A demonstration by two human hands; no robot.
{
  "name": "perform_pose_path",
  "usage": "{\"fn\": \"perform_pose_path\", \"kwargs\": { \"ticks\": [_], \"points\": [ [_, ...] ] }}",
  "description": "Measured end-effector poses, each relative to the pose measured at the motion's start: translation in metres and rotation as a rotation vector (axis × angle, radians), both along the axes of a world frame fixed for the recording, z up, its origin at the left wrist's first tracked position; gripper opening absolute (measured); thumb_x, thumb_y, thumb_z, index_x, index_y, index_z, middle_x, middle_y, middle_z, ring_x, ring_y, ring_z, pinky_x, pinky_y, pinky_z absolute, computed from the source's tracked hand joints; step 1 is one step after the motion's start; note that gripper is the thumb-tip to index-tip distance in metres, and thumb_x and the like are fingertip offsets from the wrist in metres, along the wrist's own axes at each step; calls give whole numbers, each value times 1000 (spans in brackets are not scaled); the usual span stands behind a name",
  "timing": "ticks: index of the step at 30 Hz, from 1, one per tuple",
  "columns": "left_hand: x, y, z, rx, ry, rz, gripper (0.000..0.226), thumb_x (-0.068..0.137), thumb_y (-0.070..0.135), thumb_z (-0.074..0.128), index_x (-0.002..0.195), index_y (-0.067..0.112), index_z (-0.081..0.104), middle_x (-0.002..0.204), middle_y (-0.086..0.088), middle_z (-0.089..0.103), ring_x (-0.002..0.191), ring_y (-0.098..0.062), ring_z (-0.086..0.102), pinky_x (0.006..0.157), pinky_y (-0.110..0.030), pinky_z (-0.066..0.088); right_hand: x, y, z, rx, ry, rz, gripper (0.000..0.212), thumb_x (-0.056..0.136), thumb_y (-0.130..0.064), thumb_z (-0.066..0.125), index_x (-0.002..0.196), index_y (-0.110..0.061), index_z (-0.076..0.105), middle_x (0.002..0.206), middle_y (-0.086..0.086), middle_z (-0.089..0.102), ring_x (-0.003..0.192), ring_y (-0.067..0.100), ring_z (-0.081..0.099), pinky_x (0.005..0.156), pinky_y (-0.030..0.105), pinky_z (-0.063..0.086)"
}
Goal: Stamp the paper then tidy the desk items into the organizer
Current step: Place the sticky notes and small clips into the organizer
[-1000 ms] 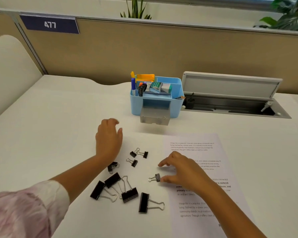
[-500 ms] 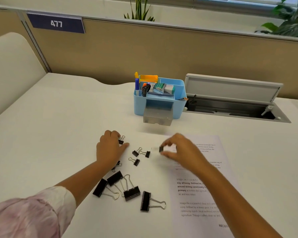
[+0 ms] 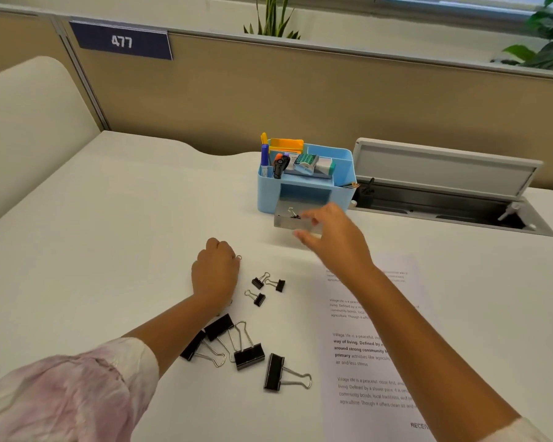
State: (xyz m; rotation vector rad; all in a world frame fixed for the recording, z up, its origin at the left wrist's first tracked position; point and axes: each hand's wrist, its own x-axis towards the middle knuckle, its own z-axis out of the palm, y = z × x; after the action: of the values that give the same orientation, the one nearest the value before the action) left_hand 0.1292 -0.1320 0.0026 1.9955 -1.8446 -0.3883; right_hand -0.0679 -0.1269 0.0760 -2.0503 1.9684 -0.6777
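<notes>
now the right hand (image 3: 332, 237) hovers over the pulled-out drawer (image 3: 292, 223) of the blue organizer (image 3: 342, 186) with fingers spread, holding nothing; one small clip (image 3: 293, 214) lies inside the drawer. the left hand (image 3: 216, 272) is curled on the desk, probably around a small clip, only a wire loop shows. three small clips (image 3: 265, 287) and four large binder clips (image 3: 246, 352) wait on the desk. the paper (image 3: 374, 346) shows a stamp mark at its lower edge, so stamping seems done.
</notes>
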Motion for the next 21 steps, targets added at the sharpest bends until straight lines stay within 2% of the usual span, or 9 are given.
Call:
{"fn": "perform_pose_path", "kwargs": {
  "ticks": [3,6,8,12,16,19,21],
  "points": [
    [4,0,0,10,22,-34,16,90,18,51,91,3,58,103,-12,51,81,-29,55,72,-39,48,4,22,-28,131,0,100,36,83,-41,63,116,-28,59,113,-4,53,89,8,53,77,26,45],
    [5,-2,1,42,34,-60,14,90,15,51,92,1,55,101,-15,50,78,-30,54,70,-38,45,11,36,-56,305,-70,139,44,81,-41,65,121,-28,55,115,-4,51,97,12,55,79,27,43],
    [6,-4,1,61,39,-74,14,87,11,53,95,0,53,101,-17,50,80,-32,53,71,-38,44,14,41,-71,349,-152,124,49,77,-42,68,122,-29,54,111,-7,49,96,6,53,78,22,41],
    [8,-4,-3,64,64,-101,16,85,10,58,98,1,54,103,-17,49,80,-31,53,70,-34,42,16,45,-85,251,-267,54,38,74,-40,71,110,-30,61,96,-13,48,84,-1,49,65,8,34],
    [10,-2,-9,24,82,-105,15,86,12,58,97,2,55,100,-16,51,78,-27,52,70,-33,43,18,55,-92,121,-258,69,27,79,-40,66,103,-28,65,88,-15,48,82,-1,48,66,10,35],
    [14,-2,-11,-2,101,-109,16,85,16,61,96,4,58,96,-13,54,77,-22,51,70,-29,41,19,56,-93,102,-241,65,26,80,-41,64,103,-29,64,85,-16,47,80,0,47,67,13,36],
    [17,-3,-12,2,120,-116,20,84,20,63,98,5,59,95,-10,55,78,-20,52,72,-29,43,19,57,-92,105,-239,68,26,81,-41,64,103,-29,64,84,-17,46,78,-1,46,65,9,33]
  ]
}}
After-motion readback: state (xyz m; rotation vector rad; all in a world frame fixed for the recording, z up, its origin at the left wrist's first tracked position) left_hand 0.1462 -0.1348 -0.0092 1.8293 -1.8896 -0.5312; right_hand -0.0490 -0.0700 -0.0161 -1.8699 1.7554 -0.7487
